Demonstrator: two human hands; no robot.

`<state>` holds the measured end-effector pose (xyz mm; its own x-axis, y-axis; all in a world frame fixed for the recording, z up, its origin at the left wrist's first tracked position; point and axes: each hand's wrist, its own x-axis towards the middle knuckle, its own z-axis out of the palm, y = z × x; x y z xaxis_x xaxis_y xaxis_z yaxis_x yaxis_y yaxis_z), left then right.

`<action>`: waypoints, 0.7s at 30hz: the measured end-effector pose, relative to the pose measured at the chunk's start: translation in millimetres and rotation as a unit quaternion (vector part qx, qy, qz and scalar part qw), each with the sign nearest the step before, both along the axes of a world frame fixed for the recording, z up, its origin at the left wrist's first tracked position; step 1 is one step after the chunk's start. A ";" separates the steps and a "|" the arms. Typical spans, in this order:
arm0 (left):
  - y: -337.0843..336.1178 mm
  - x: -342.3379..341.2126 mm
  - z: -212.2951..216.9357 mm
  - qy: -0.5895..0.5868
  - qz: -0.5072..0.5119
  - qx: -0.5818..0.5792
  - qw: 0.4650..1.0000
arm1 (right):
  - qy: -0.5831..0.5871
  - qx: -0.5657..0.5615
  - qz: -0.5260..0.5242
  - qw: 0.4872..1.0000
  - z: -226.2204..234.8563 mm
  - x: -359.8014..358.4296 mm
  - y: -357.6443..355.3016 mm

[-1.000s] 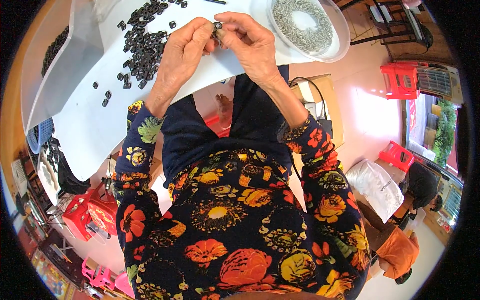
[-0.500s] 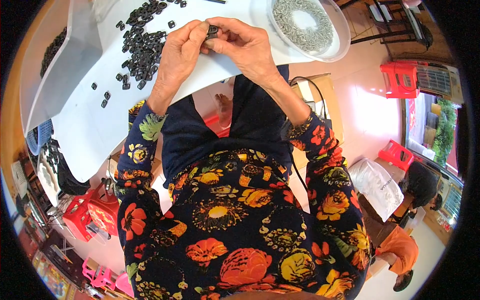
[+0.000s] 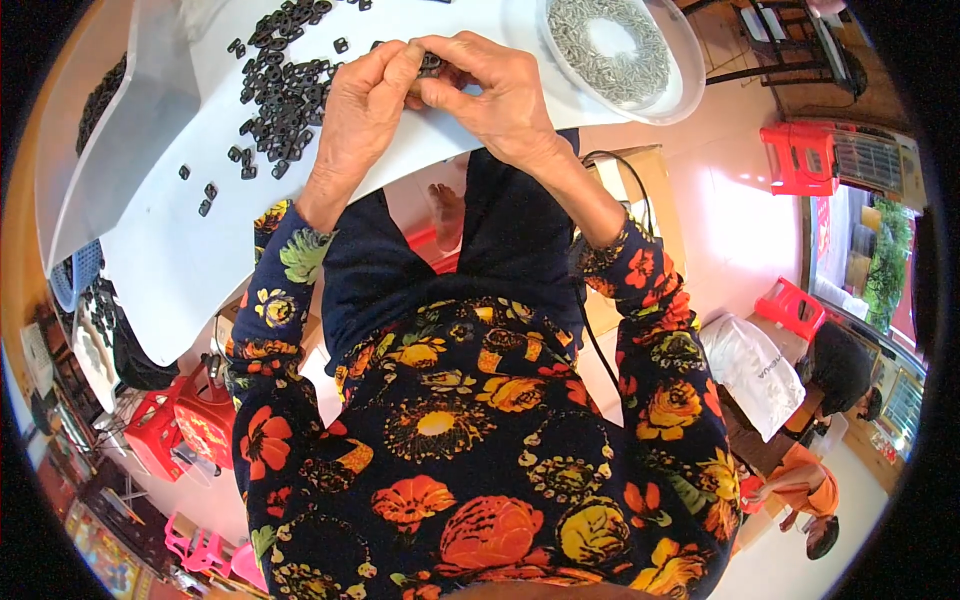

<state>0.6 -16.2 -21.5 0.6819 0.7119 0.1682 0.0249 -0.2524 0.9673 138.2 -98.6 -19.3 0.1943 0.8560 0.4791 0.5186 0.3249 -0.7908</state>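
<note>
Above the near edge of the white table (image 3: pixel 150 230), my two hands meet fingertip to fingertip around a small black plastic part (image 3: pixel 431 64). My right hand (image 3: pixel 500 98) pinches it between thumb and curled fingers. My left hand (image 3: pixel 362 110) is closed, with thumb and forefinger pressed against the part's left side; whether anything smaller is in this pinch is hidden. Just left of my hands lies a loose pile of similar black parts (image 3: pixel 285 95), several of them scattered singly. To the right stands a round clear tub (image 3: pixel 688 95) with small silvery metal pins (image 3: pixel 575 60) ringed inside.
A translucent bin (image 3: pixel 140 130) with dark parts stands at the table's left, above a blue basket (image 3: pixel 82 270). Red stools (image 3: pixel 800 160) stand on the floor at right and left. A white sack (image 3: pixel 750 370) and a person in orange (image 3: pixel 805 485) are at lower right.
My hands stay together, fingers shifting slightly, so the black part is turned and more covered. The view has moved a little. At lower right, the person in orange has changed posture.
</note>
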 end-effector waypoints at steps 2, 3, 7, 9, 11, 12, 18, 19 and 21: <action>1.1 -0.7 -0.3 0.003 -0.008 -0.011 1.000 | -0.007 0.002 -0.003 1.000 -1.4 1.0 0.0; 1.5 -0.7 -0.2 0.006 -0.015 -0.021 1.000 | -0.011 0.007 0.000 1.000 -3.0 2.4 0.3; 2.0 -1.8 0.4 0.010 -0.034 -0.034 0.999 | -0.003 0.000 0.021 1.000 -0.8 4.2 -1.2; 1.6 -2.5 0.2 0.007 -0.031 -0.041 0.999 | -0.004 -0.002 0.023 1.000 1.2 4.1 -1.1; 1.6 -2.6 0.5 0.009 -0.033 -0.040 0.999 | -0.006 -0.004 0.024 1.000 1.2 3.9 -1.3; 1.7 -2.2 0.9 0.011 -0.036 -0.040 0.999 | -0.016 0.001 0.015 1.000 0.3 3.6 -1.5; -0.3 -3.7 3.0 0.015 -0.037 -0.015 0.999 | -0.051 0.031 -0.015 0.998 -1.5 -2.2 -1.4; -0.7 -3.8 3.7 0.015 -0.037 -0.016 0.999 | -0.074 0.050 -0.024 0.996 -1.9 -3.0 -1.6; -1.7 -4.3 5.1 0.019 -0.039 -0.008 0.999 | -0.090 0.045 -0.027 0.995 -0.4 -3.2 -4.1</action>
<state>-3.7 -17.9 -16.3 0.7406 0.6592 0.1302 0.0432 -0.2401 0.9698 135.0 -102.6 -19.7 0.1439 0.7988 0.5841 0.6675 0.3575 -0.6532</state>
